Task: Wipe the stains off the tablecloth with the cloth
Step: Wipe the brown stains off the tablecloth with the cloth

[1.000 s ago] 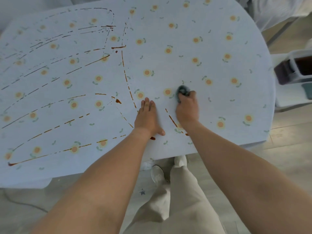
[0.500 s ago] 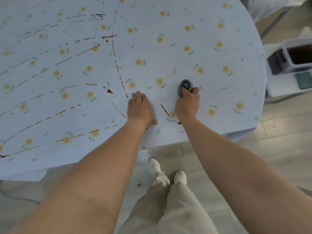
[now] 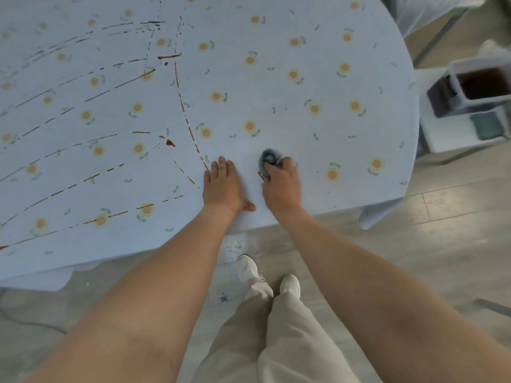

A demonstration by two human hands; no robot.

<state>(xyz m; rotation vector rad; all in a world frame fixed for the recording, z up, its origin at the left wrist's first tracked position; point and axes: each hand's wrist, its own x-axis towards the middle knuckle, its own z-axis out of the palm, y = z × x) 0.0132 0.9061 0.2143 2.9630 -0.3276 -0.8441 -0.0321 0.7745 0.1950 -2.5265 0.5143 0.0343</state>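
A pale blue tablecloth (image 3: 318,139) with small orange flowers covers the table. Brown stains (image 3: 182,106) run over its left half in long dashed streaks, with a darker blot (image 3: 170,143) near the middle. My right hand (image 3: 282,186) is closed on a small wadded grey-blue cloth (image 3: 267,158) and presses it on the tablecloth near the front edge. A short brown mark shows just at the cloth's left side. My left hand (image 3: 222,186) lies flat on the tablecloth, fingers together, right beside the lower end of a dashed streak.
A white stand (image 3: 453,128) with a dark-lined bin (image 3: 475,89) and a grey-green pad (image 3: 488,125) sits to the right of the table. The table's front edge runs just behind my wrists. My legs and white shoes (image 3: 249,269) stand on the wooden floor below.
My right hand has drawn the cloth back toward me over the short brown streak between my hands, and that streak is mostly gone. My left hand stays flat in place.
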